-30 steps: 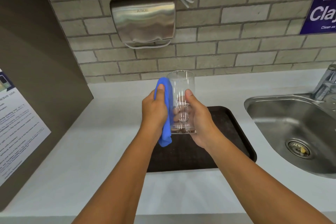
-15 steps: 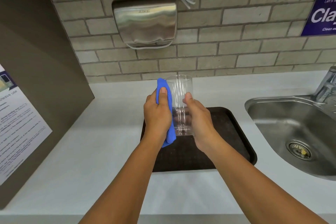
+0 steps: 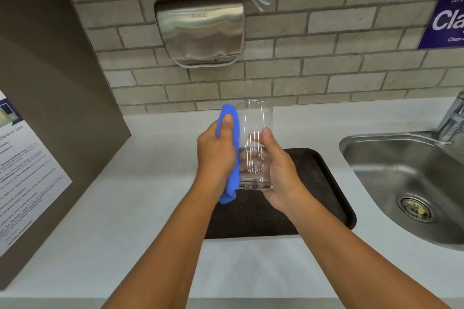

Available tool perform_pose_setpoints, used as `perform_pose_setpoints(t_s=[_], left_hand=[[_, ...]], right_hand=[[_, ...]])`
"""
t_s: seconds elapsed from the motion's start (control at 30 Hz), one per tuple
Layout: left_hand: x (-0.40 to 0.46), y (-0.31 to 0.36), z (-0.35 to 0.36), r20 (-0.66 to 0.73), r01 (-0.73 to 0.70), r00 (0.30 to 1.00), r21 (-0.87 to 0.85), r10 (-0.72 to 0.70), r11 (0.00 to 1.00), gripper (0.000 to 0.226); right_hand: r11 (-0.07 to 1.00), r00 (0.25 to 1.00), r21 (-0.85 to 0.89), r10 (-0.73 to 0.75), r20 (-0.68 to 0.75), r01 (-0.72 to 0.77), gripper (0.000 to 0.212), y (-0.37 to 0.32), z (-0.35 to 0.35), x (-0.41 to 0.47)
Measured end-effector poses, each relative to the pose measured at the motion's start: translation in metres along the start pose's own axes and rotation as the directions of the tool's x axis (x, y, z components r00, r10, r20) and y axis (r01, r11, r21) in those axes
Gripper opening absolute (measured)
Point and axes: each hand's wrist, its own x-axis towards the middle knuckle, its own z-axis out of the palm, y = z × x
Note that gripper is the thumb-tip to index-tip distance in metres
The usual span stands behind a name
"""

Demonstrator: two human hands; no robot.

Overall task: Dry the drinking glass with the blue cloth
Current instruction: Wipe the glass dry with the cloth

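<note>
I hold a clear drinking glass (image 3: pixel 254 120) upright above the counter, its rim up. My right hand (image 3: pixel 278 173) grips its lower half from the right, fingers wrapped behind it and thumb on the front. A blue cloth (image 3: pixel 232 158) is pressed flat against the glass's left side by my left hand (image 3: pixel 216 155), thumb on the cloth near the rim. The cloth's lower end hangs below the glass base.
A dark brown tray (image 3: pixel 324 183) lies on the white counter (image 3: pixel 125 195) under my hands. A steel sink (image 3: pixel 406 178) with a tap (image 3: pixel 452 120) is at the right. A brown cabinet side with a notice (image 3: pixel 27 170) stands left; a steel wall dryer (image 3: pixel 200 27) hangs behind.
The glass and both hands have stayed nearly in place; my left hand with the cloth has slid slightly along the glass's left side. The view has shifted a little.
</note>
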Motion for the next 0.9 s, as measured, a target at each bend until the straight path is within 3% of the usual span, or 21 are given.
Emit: perform_pose_setpoints(t_s=[0.07,0.13,0.17,0.23,0.3,0.33,0.47,0.53,0.67,0.8,0.9], left_hand=[[0.004,0.001,-0.005,0.082,0.264,0.963,-0.112,-0.256,0.958,0.029],[0.005,0.001,-0.006,0.130,0.380,0.922,-0.139,-0.364,0.914,0.024],[0.003,0.002,-0.004,0.107,0.356,0.933,-0.134,-0.343,0.925,0.024],[-0.002,-0.001,0.000,0.043,0.118,0.992,0.011,-0.118,0.993,0.031],[-0.005,0.000,0.004,0.074,-0.162,0.986,0.189,0.151,0.968,0.037],[-0.003,0.001,0.004,0.085,-0.195,0.980,0.208,0.181,0.958,0.037],[0.013,0.003,-0.006,0.015,0.194,0.981,-0.015,-0.193,0.981,0.029],[0.009,-0.003,-0.008,0.074,0.287,0.957,-0.068,-0.282,0.956,0.033],[-0.004,-0.012,-0.008,0.007,0.154,0.988,-0.053,-0.154,0.987,0.029],[-0.006,-0.007,-0.009,-0.009,-0.029,1.000,0.098,0.030,0.995,0.021],[-0.009,-0.009,-0.007,-0.019,-0.146,0.988,0.148,0.150,0.978,0.032]], right_hand=[[0.997,0.997,0.042,0.060,0.037,-0.062,0.059,-0.002,-0.002,0.000],[0.993,0.994,0.043,0.105,0.013,-0.105,0.065,-0.002,-0.003,0.000],[0.993,0.993,0.032,0.114,0.001,-0.114,0.064,-0.001,-0.004,0.001],[0.994,0.994,-0.002,0.107,-0.002,-0.107,0.055,0.000,-0.003,0.002],[0.995,0.995,-0.018,0.102,0.017,-0.101,0.054,0.004,-0.001,0.002],[0.994,0.994,-0.011,0.110,0.029,-0.110,0.058,0.005,0.000,0.002],[0.982,0.984,0.100,0.151,0.094,-0.160,0.065,0.002,-0.001,0.003],[0.975,0.985,0.155,0.143,0.100,-0.157,0.059,0.001,-0.001,0.004],[0.983,0.990,0.120,0.135,0.040,-0.139,0.055,0.003,-0.002,0.009],[0.994,0.982,-0.096,0.026,-0.186,-0.044,0.054,0.004,0.006,0.013],[0.970,0.982,-0.239,-0.005,-0.191,-0.041,0.058,0.002,0.012,0.012]])
